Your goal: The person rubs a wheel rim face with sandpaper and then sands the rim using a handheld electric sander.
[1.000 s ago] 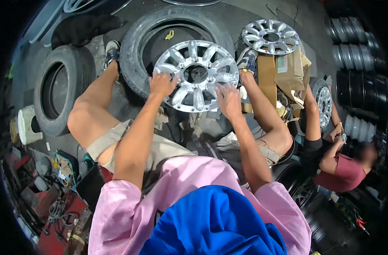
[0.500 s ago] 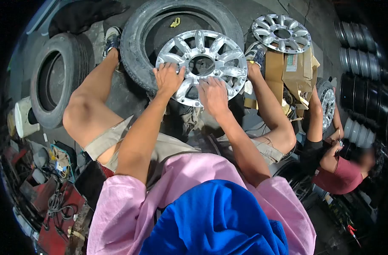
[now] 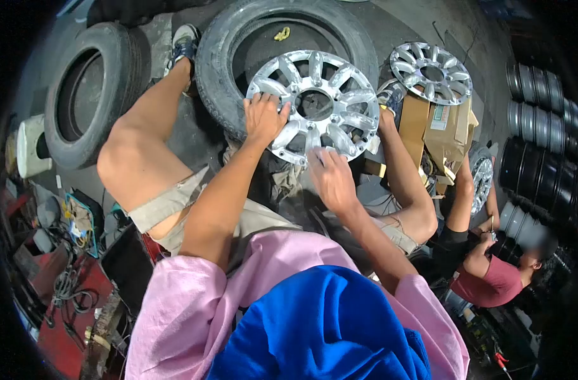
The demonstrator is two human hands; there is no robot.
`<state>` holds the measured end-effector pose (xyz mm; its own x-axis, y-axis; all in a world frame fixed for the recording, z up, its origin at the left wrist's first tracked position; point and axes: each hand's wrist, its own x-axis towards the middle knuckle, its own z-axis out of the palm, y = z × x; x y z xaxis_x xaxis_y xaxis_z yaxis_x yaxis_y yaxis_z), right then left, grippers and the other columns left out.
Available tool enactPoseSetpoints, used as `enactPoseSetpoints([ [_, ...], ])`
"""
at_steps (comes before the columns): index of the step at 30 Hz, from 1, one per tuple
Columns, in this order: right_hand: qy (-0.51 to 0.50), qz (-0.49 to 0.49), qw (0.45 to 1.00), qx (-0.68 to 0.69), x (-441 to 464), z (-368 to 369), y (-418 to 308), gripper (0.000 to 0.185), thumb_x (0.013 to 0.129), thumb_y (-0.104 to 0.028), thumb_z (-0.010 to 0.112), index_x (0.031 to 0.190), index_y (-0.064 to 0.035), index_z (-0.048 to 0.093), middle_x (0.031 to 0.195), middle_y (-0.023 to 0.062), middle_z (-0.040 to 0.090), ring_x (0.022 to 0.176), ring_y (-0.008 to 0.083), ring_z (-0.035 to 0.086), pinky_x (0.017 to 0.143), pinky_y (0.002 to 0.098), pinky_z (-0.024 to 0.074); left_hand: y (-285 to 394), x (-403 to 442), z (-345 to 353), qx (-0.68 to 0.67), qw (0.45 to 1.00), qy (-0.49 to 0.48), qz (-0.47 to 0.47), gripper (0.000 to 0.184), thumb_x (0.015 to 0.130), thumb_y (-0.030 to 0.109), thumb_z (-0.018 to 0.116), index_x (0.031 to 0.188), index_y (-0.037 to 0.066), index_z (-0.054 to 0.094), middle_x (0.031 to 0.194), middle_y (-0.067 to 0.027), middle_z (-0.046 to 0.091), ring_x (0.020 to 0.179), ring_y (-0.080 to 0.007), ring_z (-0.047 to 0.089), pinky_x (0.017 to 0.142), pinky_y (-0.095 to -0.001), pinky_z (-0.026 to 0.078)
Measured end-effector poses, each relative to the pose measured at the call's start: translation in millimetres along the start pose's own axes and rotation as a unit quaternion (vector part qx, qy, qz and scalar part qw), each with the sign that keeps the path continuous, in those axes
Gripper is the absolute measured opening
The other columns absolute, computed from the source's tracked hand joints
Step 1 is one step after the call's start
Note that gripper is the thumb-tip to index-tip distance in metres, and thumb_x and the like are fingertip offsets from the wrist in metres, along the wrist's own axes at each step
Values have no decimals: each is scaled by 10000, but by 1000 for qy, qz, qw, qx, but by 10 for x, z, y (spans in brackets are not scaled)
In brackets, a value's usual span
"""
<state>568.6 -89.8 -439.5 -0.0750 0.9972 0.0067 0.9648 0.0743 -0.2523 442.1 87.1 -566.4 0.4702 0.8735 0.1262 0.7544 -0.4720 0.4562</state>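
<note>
A silver spoked wheel face [image 3: 295,77], with patchy, scuffed spokes, lies tilted in front of me, its far part over a large tyre [image 3: 216,60]. My left hand [image 3: 265,119] grips its left side, fingers bent over the outer ring and thumb near a spoke. At the near edge, my right hand [image 3: 334,180] has its fingers bent and close together against the lower spokes. Motion blurs those fingertips, and whatever lies under them is hidden. Crumpled cloth [image 3: 287,183] shows below the wheel face.
A second wheel face [image 3: 420,80] rests on a cardboard box [image 3: 446,133] at right. Another tyre [image 3: 121,76] leans at left. A person in a dark red shirt [image 3: 488,282] works at far right, near stacked rims [image 3: 533,152]. Cables [image 3: 67,285] lie lower left; a yellow scrap [image 3: 282,33] lies inside the large tyre.
My right hand has slid down toward the near edge of the wheel face, its fingers now blurred. My left hand stays on the left side. The whole view has shifted slightly.
</note>
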Motion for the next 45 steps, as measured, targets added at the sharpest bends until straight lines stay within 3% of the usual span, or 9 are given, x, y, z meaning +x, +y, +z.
enactPoseSetpoints([
  [9, -20, 43, 999, -5, 257, 90, 258, 376, 848, -152, 693, 1213, -60, 698, 1143, 85, 615, 987, 289, 555, 847, 423, 440, 13, 28, -26, -10, 1000, -12, -6, 373, 894, 413, 675, 889, 48, 753, 1010, -125, 728, 1018, -296, 624, 897, -472, 413],
  [19, -3, 66, 998, -8, 449, 218, 226, 191, 885, -219, 666, 953, -66, 759, 1092, 103, 659, 1057, 334, 568, 880, 491, 447, -29, -10, 64, 38, 999, -33, -5, 418, 960, 467, 586, 981, 87, 760, 1114, -124, 715, 1130, -293, 616, 975, -503, 396],
  [23, -33, -30, 999, -14, -175, 68, 11, 387, 865, -198, 697, 1230, -68, 700, 1271, 94, 586, 1206, 377, 507, 1063, 514, 395, 33, 60, -45, 13, 989, -123, -75, 438, 942, 468, 605, 1026, 70, 769, 1144, -134, 703, 1170, -283, 604, 988, -498, 403],
  [27, 47, -70, 996, -19, -234, 268, 270, 298, 848, -194, 711, 1113, -58, 719, 1236, 131, 609, 1125, 400, 536, 909, 519, 440, 88, 12, 123, -96, 989, -2, -110, 405, 860, 400, 713, 989, 19, 759, 1247, -226, 623, 1235, -410, 518, 1091, -515, 386],
  [31, 5, 81, 995, -60, 359, 164, 134, 198, 875, -187, 665, 994, -49, 745, 1055, 173, 669, 1010, 392, 574, 837, 524, 447, 519, 105, -317, -147, 983, 41, -102, 296, 806, 280, 742, 974, 36, 759, 1139, -198, 603, 1144, -380, 515, 954, -511, 439],
  [35, 113, -31, 991, -59, 0, 156, -86, 223, 879, -160, 657, 1031, -27, 752, 1043, 152, 676, 987, 371, 584, 861, 481, 464, 904, 502, -960, -287, 956, 48, -39, 212, 786, 248, 740, 865, 52, 747, 1075, -188, 624, 1142, -393, 527, 961, -530, 439],
  [37, 73, -5, 996, -60, -257, 9, -371, 222, 887, -156, 660, 1043, -33, 760, 1020, 145, 681, 985, 361, 598, 840, 495, 468, 999, 571, -1601, -282, 940, 189, 37, 233, 821, 279, 722, 781, 50, 734, 971, -189, 625, 1056, -381, 580, 922, -512, 467],
  [41, -71, -14, 997, 15, -863, 369, -161, 252, 870, -145, 667, 1082, -57, 770, 929, 145, 695, 909, 365, 649, 771, 513, 490, 82, 470, -3215, -134, 960, 230, 93, 285, 841, 389, 696, 851, 111, 760, 936, -146, 705, 980, -360, 648, 832, -495, 516],
  [45, -157, 71, 981, 93, -902, 634, -113, 194, 863, -180, 658, 962, -40, 748, 902, 210, 703, 849, 408, 674, 748, 502, 512, -2182, -238, -3737, 135, 985, 77, -81, 464, 949, 450, 631, 1107, 18, 689, 1026, -213, 711, 972, -393, 688, 818, -481, 545],
])
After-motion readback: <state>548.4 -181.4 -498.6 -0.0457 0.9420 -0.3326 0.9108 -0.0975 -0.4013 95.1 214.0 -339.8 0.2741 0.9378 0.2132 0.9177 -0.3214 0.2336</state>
